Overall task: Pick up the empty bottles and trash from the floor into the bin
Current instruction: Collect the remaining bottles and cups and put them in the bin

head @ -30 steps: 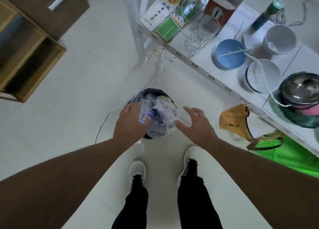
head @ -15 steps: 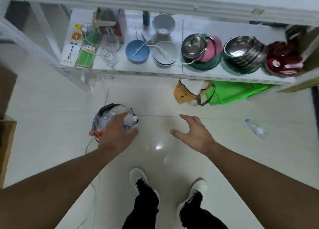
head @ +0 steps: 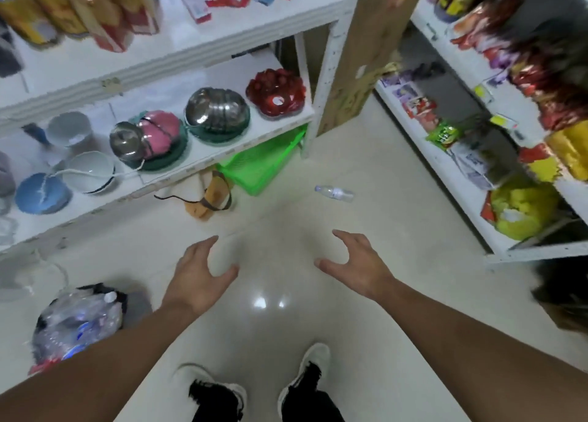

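The left hand (head: 199, 278) has let go of the plastic it was pressing into the bin (head: 79, 321), now at seven o'clock and heaped full. Both grips are wide and empty, the right hand (head: 356, 264) included. One bottle (head: 334, 193) lies on the floor at one o'clock, probably the next pickup.

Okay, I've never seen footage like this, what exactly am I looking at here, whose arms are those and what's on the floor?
There is no machine: one camera worn on a person's head looks down at their own arms and shoes. The left hand and right hand are both open and hold nothing. They stand in a shop aisle between shelves of bowls and snack packets. On the pale tiled floor a clear plastic bottle lies on its side ahead of them. At lower left is a bin, already full of crushed bottles.
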A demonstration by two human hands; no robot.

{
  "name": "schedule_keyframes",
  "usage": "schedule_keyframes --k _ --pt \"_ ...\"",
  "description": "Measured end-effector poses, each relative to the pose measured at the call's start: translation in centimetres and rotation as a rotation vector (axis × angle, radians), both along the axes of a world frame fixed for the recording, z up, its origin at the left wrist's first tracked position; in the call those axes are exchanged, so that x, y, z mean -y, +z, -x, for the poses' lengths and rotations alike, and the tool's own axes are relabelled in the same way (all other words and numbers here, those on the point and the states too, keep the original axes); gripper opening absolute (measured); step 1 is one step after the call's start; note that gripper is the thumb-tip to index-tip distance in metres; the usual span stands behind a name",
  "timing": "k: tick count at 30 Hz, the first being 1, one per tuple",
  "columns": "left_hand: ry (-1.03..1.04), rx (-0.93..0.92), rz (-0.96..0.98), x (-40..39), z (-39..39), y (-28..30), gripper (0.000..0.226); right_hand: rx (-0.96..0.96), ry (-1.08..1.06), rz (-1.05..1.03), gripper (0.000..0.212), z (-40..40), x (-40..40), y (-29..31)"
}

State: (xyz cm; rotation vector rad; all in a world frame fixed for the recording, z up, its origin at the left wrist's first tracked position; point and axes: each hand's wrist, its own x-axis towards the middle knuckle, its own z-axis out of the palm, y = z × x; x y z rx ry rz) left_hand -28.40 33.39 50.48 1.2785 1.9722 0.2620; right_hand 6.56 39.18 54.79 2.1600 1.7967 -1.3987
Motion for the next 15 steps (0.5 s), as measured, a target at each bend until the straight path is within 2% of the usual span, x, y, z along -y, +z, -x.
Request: schedule_keyframes --k 7,15 --pt "-0.169 0.050 0.001 -8.4 -14.3 2.4 0.086 -0.026 -0.198 -0.013 0.105 -13.9 -0.6 1.2" --pt "-0.326 0.060 0.058 -19.4 -21.4 -0.4 0.086 -0.068 -0.280 0.054 0.106 -18.4 -6.4 -2.6"
